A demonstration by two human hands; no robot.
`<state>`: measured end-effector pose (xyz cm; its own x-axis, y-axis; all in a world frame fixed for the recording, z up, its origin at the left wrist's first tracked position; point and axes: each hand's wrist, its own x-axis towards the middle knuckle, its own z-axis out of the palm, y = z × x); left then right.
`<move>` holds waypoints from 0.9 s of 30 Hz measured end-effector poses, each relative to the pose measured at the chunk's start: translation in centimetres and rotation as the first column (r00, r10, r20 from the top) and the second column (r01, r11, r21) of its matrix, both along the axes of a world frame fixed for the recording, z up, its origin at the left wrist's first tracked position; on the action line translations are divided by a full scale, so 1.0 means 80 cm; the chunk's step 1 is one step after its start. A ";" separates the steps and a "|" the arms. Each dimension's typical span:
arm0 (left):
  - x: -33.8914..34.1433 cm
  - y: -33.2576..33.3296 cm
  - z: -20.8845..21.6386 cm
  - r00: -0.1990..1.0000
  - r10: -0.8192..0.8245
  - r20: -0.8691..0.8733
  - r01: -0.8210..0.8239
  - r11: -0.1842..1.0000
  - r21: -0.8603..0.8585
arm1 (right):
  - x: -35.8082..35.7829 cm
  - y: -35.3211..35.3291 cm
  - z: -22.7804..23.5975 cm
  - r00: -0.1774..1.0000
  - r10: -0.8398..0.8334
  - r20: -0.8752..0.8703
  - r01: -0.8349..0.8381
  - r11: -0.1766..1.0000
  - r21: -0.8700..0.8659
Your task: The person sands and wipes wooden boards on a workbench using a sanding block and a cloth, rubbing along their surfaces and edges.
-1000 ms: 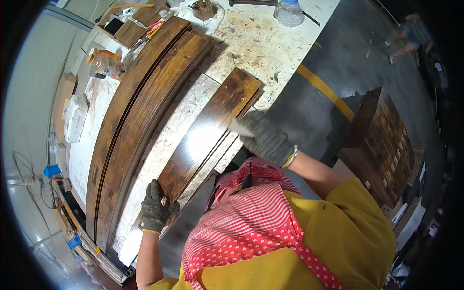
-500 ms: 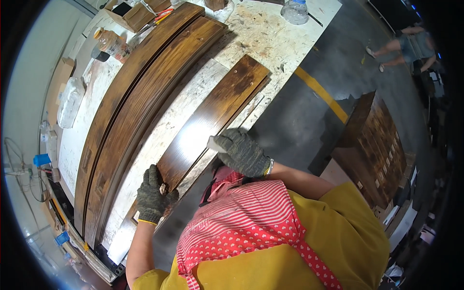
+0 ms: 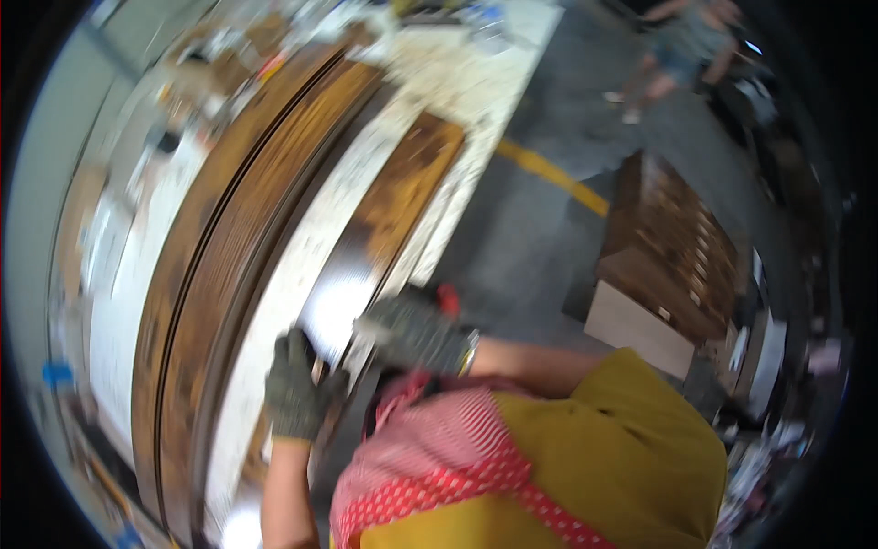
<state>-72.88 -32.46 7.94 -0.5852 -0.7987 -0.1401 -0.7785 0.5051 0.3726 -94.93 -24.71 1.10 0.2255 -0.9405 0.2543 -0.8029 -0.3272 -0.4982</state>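
A dark-stained wooden board (image 3: 389,210) lies lengthwise near the table's right edge, a bright glare on its surface. My left hand (image 3: 300,389), in a dark grey-green knit glove, rests at the board's near part, fingers stretched and thumb apart. My right hand (image 3: 416,334), gloved the same way, is closed over the board's right edge. A small pale, pad-like piece (image 3: 366,328) shows at its fingertips; blur hides what kind it is. Left of the board, two long curved brown wooden pieces (image 3: 261,188) lie side by side.
The paint-stained white table (image 3: 457,78) bears a clear bottle (image 3: 489,27) at the far end and blurred clutter at the far left. On the right stands a brown slatted wooden piece (image 3: 668,242). Another person (image 3: 681,55) stands on the grey floor, beyond a yellow line (image 3: 553,174).
The view has shifted and blurred. My right hand has moved nearer along the board toward my left hand, the pale piece still at its fingers. My left hand stays at the near part.
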 end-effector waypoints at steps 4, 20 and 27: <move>0.102 0.012 0.009 0.955 0.126 -0.270 -0.115 0.992 0.054 | -0.016 -0.001 0.019 0.924 -0.174 0.340 0.173 0.984 0.036; 0.228 0.088 -0.020 0.860 0.445 0.251 -0.403 0.893 -0.202 | -0.153 -0.067 0.001 0.918 -0.304 0.256 0.364 0.902 -0.233; 0.216 0.085 -0.014 0.833 0.473 0.288 -0.429 0.880 -0.204 | 0.009 -0.007 -0.003 0.995 0.087 0.039 -0.073 0.958 -0.278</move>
<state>-55.58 -25.62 6.82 -0.0960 -0.9859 -0.1369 -0.9953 0.0939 0.0215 -94.23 -25.30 0.85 0.2773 -0.8117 0.5140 -0.7448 -0.5196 -0.4187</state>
